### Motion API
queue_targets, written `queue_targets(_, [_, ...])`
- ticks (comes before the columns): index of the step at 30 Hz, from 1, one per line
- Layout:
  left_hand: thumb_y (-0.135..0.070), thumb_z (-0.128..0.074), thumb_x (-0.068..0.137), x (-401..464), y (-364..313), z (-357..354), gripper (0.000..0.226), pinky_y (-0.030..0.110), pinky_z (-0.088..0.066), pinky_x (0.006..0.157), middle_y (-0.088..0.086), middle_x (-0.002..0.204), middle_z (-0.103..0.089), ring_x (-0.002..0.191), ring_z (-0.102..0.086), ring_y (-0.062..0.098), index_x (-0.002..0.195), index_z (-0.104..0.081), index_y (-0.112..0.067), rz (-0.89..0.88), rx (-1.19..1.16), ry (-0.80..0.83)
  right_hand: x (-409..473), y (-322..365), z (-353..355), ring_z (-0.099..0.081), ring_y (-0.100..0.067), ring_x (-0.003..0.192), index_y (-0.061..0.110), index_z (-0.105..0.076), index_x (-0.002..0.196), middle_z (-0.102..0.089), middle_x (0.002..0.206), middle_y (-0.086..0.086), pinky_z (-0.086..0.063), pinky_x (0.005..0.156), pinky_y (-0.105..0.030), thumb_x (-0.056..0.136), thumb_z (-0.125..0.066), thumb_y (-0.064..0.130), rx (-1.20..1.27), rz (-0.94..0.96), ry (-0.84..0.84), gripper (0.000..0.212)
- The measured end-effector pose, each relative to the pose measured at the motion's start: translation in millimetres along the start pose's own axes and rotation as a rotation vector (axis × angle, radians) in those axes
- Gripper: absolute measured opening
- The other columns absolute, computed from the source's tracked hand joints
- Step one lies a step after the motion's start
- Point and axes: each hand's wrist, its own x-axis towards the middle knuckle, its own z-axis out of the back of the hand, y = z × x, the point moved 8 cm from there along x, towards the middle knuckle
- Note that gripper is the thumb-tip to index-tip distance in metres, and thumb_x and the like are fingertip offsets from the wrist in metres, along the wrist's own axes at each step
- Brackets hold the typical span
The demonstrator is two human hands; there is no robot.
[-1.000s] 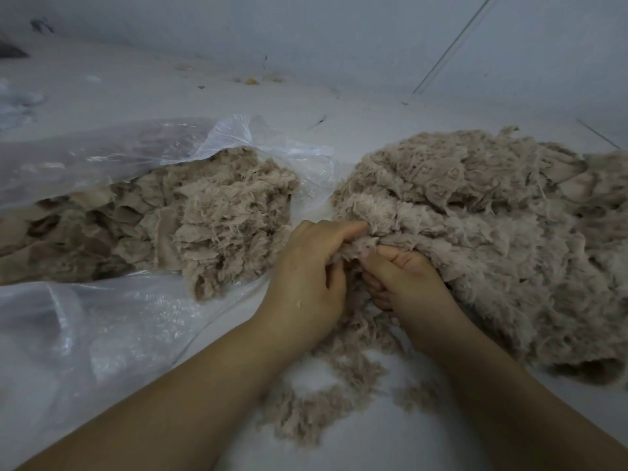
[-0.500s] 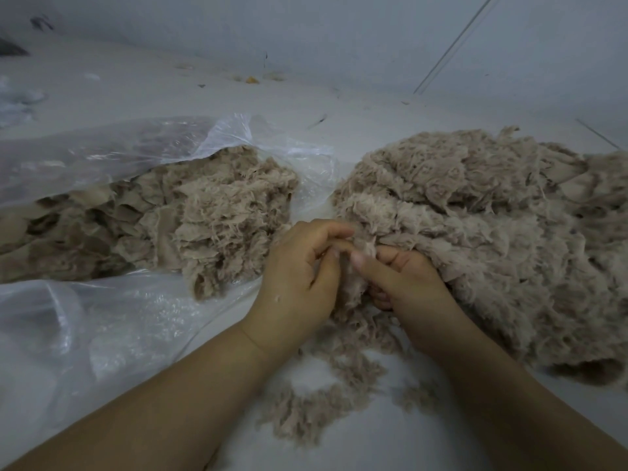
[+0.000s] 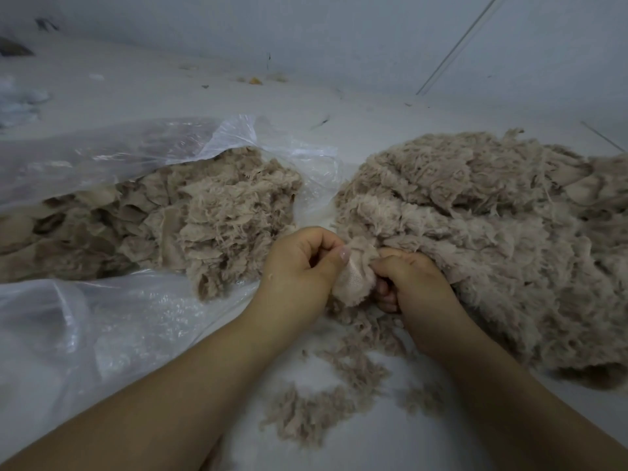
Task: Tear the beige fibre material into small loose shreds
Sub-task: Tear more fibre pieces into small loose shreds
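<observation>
Beige woven fibre scrap (image 3: pixel 353 277), now lifted clear of the big fluffy beige heap (image 3: pixel 492 239), sits pinched between left hand (image 3: pixel 299 270) and right hand (image 3: pixel 411 283), ready for tearing.

pale grey floor (image 3: pixel 204 79) meets a bare wall (image 3: pixel 306 25), dim light.

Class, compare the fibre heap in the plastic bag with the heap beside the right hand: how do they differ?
The bagged heap lies partly inside a clear plastic bag and shows flat cloth-like pieces; the right heap lies bare on the surface, larger and fluffier. No hand touches the bagged heap; the right hand rests against the right heap. Both are beige.
</observation>
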Motion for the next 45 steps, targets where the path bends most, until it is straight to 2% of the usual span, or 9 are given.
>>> queue_targets(8, [-0.002, -0.061, 0.091, -3.7, 0.3, -4.5, 0.025, 0.023, -0.04, 0.047, -0.001, 0.054, -0.053, 0.049, -0.047, 0.01, 0.068, -0.062, -0.013, 0.003, -0.049, 0.03, -10.7, 12.6, -16.2, -0.067, -0.008, 0.057, 0.008, -0.075, 0.078, -0.072, 0.068, -0.004, -0.049, 0.05, -0.014, 0.086, -0.066, 0.019, 0.088, 0.095, 0.168, 0.016])
queue_targets(14, [-0.005, -0.057, 0.09, 0.4, 13.4, -2.8, 0.024, 0.019, -0.035, 0.041, -0.004, 0.05, -0.048, 0.043, -0.042, 0.008, 0.067, -0.056, -0.011, 0.117, -0.189, 0.029, -8.6, 9.2, -10.5, -0.047, 0.002, 0.034, 0.02, -0.067, 0.05, -0.053, 0.041, 0.008, -0.036, 0.038, -0.008, 0.095, -0.046, -0.003, 0.052, 0.056, 0.111, 0.054])
queue_targets(17, [-0.024, -0.072, 0.085, 2.7, 13.4, -11.5, 0.021, 0.032, -0.044, 0.049, 0.018, 0.067, -0.057, 0.057, -0.052, 0.019, 0.081, -0.061, -0.007, 0.072, -0.076, 0.08, -10.1, 11.6, -15.7, -0.053, 0.001, 0.04, 0.002, -0.073, 0.076, -0.061, 0.05, 0.004, -0.039, 0.041, -0.009, 0.095, -0.048, 0.0, 0.065, 0.079, 0.162, 0.031])
queue_targets(21, [-0.013, -0.063, 0.093, 8.8, 16.4, -4.1, 0.026, 0.03, -0.048, 0.05, 0.012, 0.061, -0.064, 0.055, -0.057, 0.016, 0.068, -0.068, -0.01, 0.052, -0.099, -0.02, -7.7, 8.5, -13.9, -0.046, 0.002, 0.035, 0.017, -0.067, 0.05, -0.052, 0.04, 0.008, -0.035, 0.038, -0.008, 0.094, -0.047, -0.004, 0.034, 0.057, 0.127, 0.054])
queue_targets(25, [-0.02, -0.058, 0.097, 10.2, 29.9, 2.8, 0.035, 0.029, -0.046, 0.048, 0.01, 0.059, -0.059, 0.052, -0.054, 0.021, 0.065, -0.069, -0.01, 0.212, -0.248, -0.086, -7.4, 8.8, -12.2, -0.044, 0.002, 0.033, 0.002, -0.06, 0.067, -0.049, 0.038, 0.009, -0.034, 0.037, -0.008, 0.094, -0.046, -0.006, 0.035, 0.045, 0.087, 0.031])
queue_targets(29, [-0.038, -0.066, 0.089, 10.4, 25.8, 1.2, 0.033, 0.027, -0.045, 0.049, 0.009, 0.061, -0.06, 0.051, -0.055, 0.021, 0.069, -0.069, -0.011, 0.239, -0.288, -0.012, -7.1, 8.8, -10.7, -0.036, 0.001, 0.034, 0.013, -0.058, 0.054, -0.044, 0.04, 0.009, -0.03, 0.037, -0.01, 0.094, -0.049, 0.0, 0.012, 0.054, 0.068, 0.043])
queue_targets(33, [-0.012, -0.07, 0.088, 3.5, 17.8, -8.4, 0.007, 0.021, -0.038, 0.034, 0.017, 0.057, -0.061, 0.036, -0.051, 0.018, 0.087, -0.064, -0.008, 0.172, -0.218, 0.081, -5.6, 5.3, -8.3, -0.033, -0.001, 0.036, 0.021, -0.062, 0.051, -0.04, 0.044, 0.007, -0.029, 0.036, -0.013, 0.097, -0.049, 0.01, 0.048, 0.021, 0.053, 0.05])
queue_targets(38, [0.003, -0.055, 0.095, 5.8, 1.5, 1.8, 0.019, 0.029, -0.042, 0.042, 0.026, 0.059, -0.051, 0.044, -0.046, 0.026, 0.093, -0.054, -0.016, 0.013, -0.291, 0.071, -5.3, 6.9, -11.8, -0.035, -0.001, 0.036, 0.025, -0.069, 0.056, -0.043, 0.046, 0.01, -0.031, 0.036, -0.013, 0.101, -0.045, 0.016, 0.078, 0.041, 0.105, 0.051])
queue_targets(45, [0.004, -0.069, 0.084, 5.6, -1.8, 1.7, 0.02, 0.022, -0.048, 0.049, -0.004, 0.063, -0.067, 0.051, -0.058, 0.009, 0.078, -0.073, -0.015, -0.042, 0.079, 0.079, -4.5, 6.6, -10.8, -0.035, 0.0, 0.037, 0.026, -0.076, 0.072, -0.048, 0.045, 0.011, -0.03, 0.037, -0.013, 0.099, -0.049, 0.023, 0.029, 0.096, 0.106, 0.038])
